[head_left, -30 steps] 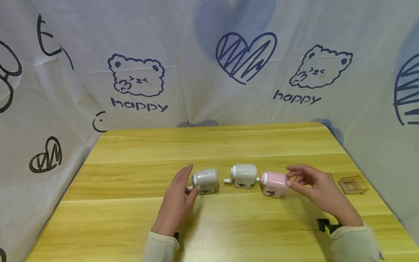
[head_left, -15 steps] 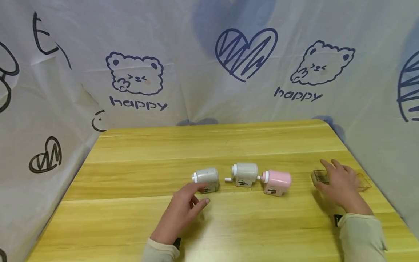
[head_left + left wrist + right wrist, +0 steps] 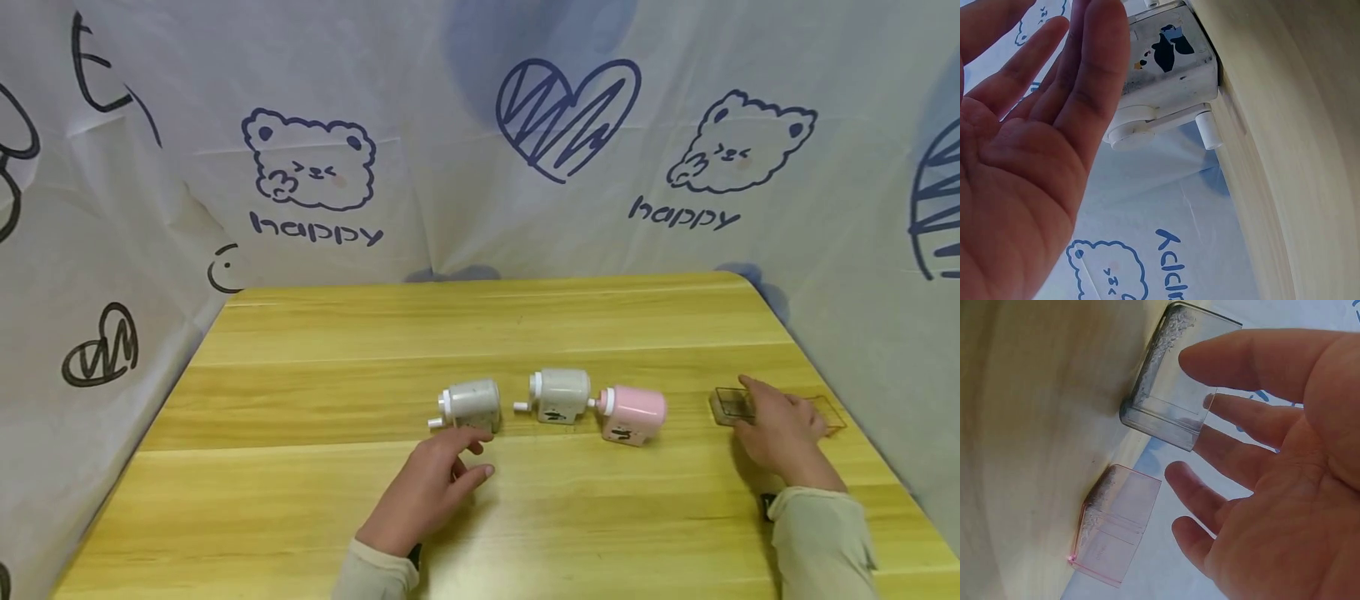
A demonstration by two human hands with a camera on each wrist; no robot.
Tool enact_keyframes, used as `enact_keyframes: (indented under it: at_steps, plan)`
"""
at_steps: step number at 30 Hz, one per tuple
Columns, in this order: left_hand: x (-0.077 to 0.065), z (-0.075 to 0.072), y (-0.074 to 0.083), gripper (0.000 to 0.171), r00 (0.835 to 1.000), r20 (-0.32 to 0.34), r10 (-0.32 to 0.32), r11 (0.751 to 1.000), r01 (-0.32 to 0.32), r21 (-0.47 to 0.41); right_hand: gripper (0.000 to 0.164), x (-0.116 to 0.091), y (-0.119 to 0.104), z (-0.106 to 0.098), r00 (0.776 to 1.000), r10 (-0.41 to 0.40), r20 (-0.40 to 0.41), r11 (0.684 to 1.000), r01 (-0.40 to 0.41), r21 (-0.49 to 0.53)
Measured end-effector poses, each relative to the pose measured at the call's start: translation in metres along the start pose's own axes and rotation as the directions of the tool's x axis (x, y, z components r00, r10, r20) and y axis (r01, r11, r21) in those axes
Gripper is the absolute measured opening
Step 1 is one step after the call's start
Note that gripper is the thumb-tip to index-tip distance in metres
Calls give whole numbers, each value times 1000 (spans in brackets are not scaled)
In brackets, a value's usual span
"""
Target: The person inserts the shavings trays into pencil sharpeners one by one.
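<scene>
Lower centre, the left hand (image 3: pixel 435 482) is loose, holding nothing, near the leftmost sharpener (image 3: pixel 474 400); mid-right, the right hand (image 3: pixel 783 433) straddles the smoky tray (image 3: pixel 726 407), spread seemingly to suit its width; whether pinching, I cannot tell.

Left hand (image 3: pixel 427 483) — fingers (image 3: pixel 467 437) loosely bent, thumb (image 3: pixel 471 482) apart, right hand (image 3: pixel 783 433) — thumb and fingers parted

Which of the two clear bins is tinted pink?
The pink bin is the lower one in the right wrist view, rightmost in the head view. Its walls and edges look pinkish; the other bin looks smoky grey.
</scene>
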State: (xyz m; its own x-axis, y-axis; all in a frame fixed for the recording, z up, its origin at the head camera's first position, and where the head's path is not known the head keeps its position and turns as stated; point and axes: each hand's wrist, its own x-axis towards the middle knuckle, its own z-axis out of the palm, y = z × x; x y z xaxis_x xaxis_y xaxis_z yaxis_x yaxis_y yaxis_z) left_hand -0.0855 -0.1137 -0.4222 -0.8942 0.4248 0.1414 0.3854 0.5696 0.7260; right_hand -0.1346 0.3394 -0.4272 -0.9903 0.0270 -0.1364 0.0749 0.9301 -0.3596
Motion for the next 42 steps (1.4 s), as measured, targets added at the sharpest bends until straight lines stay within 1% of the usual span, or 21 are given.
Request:
enact_keyframes:
  at_steps: [5,10,17,22,26,31,36,39,42]
  plan:
    - [0,1,0,33,1000,15,-6,1000,6,7,65,1,1,4,1000,2,-26,1000,-2,-8]
    - [0,3,-1,34,999,29,-17,1000,17,15,63,3,-1,8,999,-8,-47,1000,8,13]
    - [0,4,-2,34,999,38,-21,1000,20,23,65,3,-2,9,997,-20,-77,999,23,31]
    - [0,4,-3,36,999,38,-27,999,26,20,66,3,-3,11,993,-37,-116,999,41,33]
    - [-1,4,-4,40,999,23,-23,1000,22,15,65,5,-4,12,987,-69,-147,997,74,33]
    - [-2,5,-4,40,1000,14,-16,1000,15,9,65,5,-5,12,982,-111,-154,987,126,97]
    - [-3,4,-5,40,1000,19,-17,1000,17,7,64,3,-8,11,977,-111,-182,976,142,168]
    - [-3,4,-5,41,1000,20,-19,1000,19,10,64,3,-10,11,974,-100,-203,973,138,184]
    - [-3,4,-4,41,1000,19,-22,1000,22,9,67,3,-12,11,975,-88,-204,973,128,194]
